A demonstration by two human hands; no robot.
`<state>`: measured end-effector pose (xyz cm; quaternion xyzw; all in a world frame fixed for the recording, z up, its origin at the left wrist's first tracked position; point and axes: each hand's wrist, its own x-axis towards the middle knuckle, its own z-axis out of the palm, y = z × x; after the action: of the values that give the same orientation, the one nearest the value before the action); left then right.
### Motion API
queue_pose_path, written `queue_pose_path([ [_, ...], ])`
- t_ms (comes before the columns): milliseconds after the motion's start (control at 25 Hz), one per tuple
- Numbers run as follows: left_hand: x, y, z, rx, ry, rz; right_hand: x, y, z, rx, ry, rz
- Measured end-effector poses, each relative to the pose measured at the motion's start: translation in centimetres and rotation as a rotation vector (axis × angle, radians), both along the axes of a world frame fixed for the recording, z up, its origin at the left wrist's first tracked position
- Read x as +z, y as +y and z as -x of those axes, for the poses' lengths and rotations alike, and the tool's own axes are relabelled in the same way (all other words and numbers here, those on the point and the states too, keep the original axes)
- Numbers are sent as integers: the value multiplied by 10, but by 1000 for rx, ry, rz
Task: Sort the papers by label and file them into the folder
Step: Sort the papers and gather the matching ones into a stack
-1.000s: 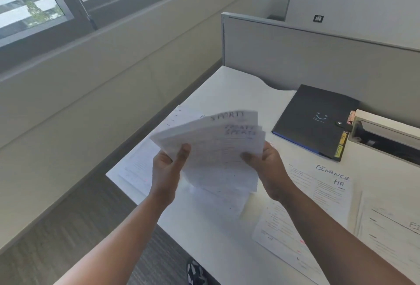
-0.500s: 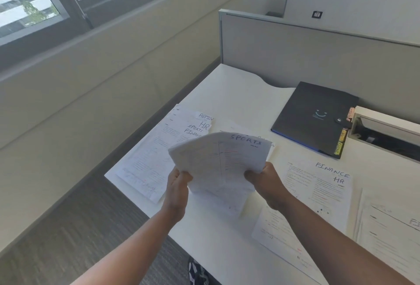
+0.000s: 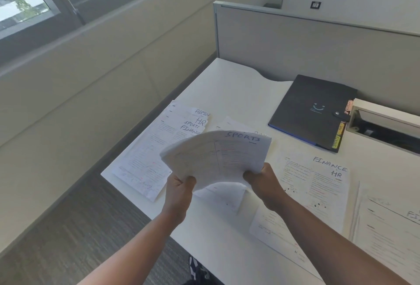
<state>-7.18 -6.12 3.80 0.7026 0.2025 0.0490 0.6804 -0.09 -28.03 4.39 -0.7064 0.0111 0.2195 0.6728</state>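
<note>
Above the white desk [image 3: 229, 84], a fanned sheaf of papers [image 3: 218, 155] headed "SPORTS" is gripped at its lower corners, pinched by the curled fingers and thumb of the left hand [image 3: 179, 188] and the right hand [image 3: 263, 181]. Left of it, a staggered stack [image 3: 156, 148] marked "ADMIN", "HR", "SPORTS", "FINANCE" is laid. Right of it, sheets [image 3: 318, 182] marked "FINANCE", "HR" are laid. Beyond, a closed black folder [image 3: 311, 109] with yellow tabs is set flat.
</note>
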Motion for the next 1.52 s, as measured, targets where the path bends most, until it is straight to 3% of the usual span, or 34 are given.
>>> queue_pose_path([
  [600, 23, 48, -21, -150, 218, -30, 6, 23, -17, 73, 60, -23],
  [920, 36, 133, -39, -212, 302, 162, -8, 97, -23, 69, 176, -78],
  [1160, 5, 224, -82, -155, 351, 195, -23, 185, -46, 94, 215, -112],
  [1280, -21, 268, -119, -124, 376, 181, -26, 219, -68, -40, 230, -73],
  [1440, -57, 307, -159, -192, 456, 245, -35, 230, -95, -510, 273, 98],
  [1520, -69, 313, -168, -238, 509, 275, -39, 226, -103, -636, 292, 145],
])
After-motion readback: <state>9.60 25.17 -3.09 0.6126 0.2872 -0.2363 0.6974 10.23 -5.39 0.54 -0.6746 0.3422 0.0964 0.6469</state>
